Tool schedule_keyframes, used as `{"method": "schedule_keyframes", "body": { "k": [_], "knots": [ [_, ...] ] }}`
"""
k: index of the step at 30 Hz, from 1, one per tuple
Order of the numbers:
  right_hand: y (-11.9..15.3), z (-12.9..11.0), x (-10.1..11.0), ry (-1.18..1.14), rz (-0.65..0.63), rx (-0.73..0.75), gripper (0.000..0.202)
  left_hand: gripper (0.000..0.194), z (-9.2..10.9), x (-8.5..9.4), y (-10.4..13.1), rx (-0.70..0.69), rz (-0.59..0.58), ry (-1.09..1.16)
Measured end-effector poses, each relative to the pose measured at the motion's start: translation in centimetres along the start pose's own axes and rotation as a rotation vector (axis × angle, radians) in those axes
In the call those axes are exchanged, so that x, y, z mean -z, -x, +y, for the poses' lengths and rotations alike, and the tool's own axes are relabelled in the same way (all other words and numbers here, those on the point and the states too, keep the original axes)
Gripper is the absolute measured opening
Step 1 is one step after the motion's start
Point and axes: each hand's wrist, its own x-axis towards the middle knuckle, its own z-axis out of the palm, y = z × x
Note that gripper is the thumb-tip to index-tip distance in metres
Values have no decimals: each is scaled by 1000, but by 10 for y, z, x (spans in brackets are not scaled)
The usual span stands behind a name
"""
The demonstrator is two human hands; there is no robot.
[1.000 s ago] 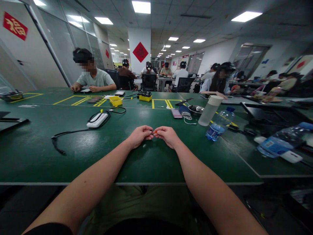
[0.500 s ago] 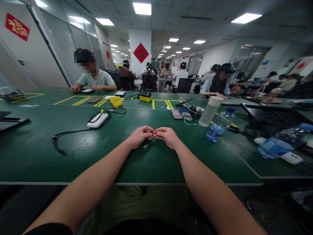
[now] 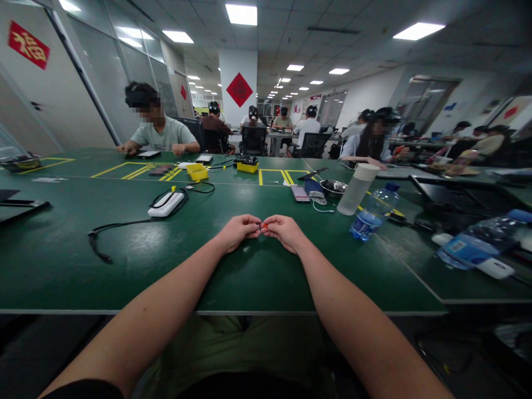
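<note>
My left hand (image 3: 240, 233) and my right hand (image 3: 283, 231) meet fingertip to fingertip just above the green table (image 3: 166, 277). The right thumb and forefinger pinch a small orange piece (image 3: 265, 225). Between the left fingertips is a tiny dark piece (image 3: 258, 226), partly hidden and too small to name. The two pieces are side by side; whether they touch I cannot tell. Both forearms rest across the table's front edge.
A white power bank (image 3: 167, 204) with a black cable lies to the left. Right of my hands stand a frosted bottle (image 3: 356, 191) and a water bottle (image 3: 372, 213). Farther back are a metal bowl (image 3: 333, 188) and a yellow box (image 3: 198, 172). A person (image 3: 164, 133) sits opposite.
My hands stay in nearly the same place; the fingers shift slightly around the small pieces. The person opposite on the left has moved their hands a little.
</note>
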Motion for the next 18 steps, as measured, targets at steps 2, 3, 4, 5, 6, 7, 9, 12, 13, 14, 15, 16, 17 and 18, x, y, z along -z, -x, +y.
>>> {"method": "schedule_keyframes", "body": {
  "k": [2,3,4,5,6,7,9,12,13,14,15,16,17,18],
  "knots": [
    [0,-1,0,-10,0,-7,11,22,0,0,0,-9,6,0],
    [0,-1,0,-15,-2,-8,10,22,0,1,0,-13,6,-1],
    [0,0,0,-21,-7,-6,10,22,0,1,0,-15,5,-3],
    [0,1,1,-27,-13,-2,10,22,0,1,0,-16,3,-7],
    [-1,1,2,-32,-20,1,11,22,-1,1,0,-16,0,-10],
    [-1,2,2,-36,-26,4,11,22,-1,1,0,-15,-2,-13],
    [-2,4,3,-36,-34,6,12,24,-1,1,-1,-13,-4,-11],
    [-2,5,3,-12,-35,8,13,24,-1,1,-1,3,-8,10],
    [-2,5,3,-5,-33,9,14,24,0,1,-1,10,-12,16],
    [-1,4,3,1,-30,10,14,25,0,1,-1,13,-17,17],
    [-1,4,2,3,-27,11,14,25,0,0,0,11,-20,14],
    [-1,4,2,3,-25,13,14,26,1,0,0,4,-22,5],
    [-1,4,2,4,-24,15,14,27,1,0,1,-7,-22,-8],
    [-1,4,1,6,-23,18,15,28,1,-1,1,-20,-21,-25]
  ]
}}
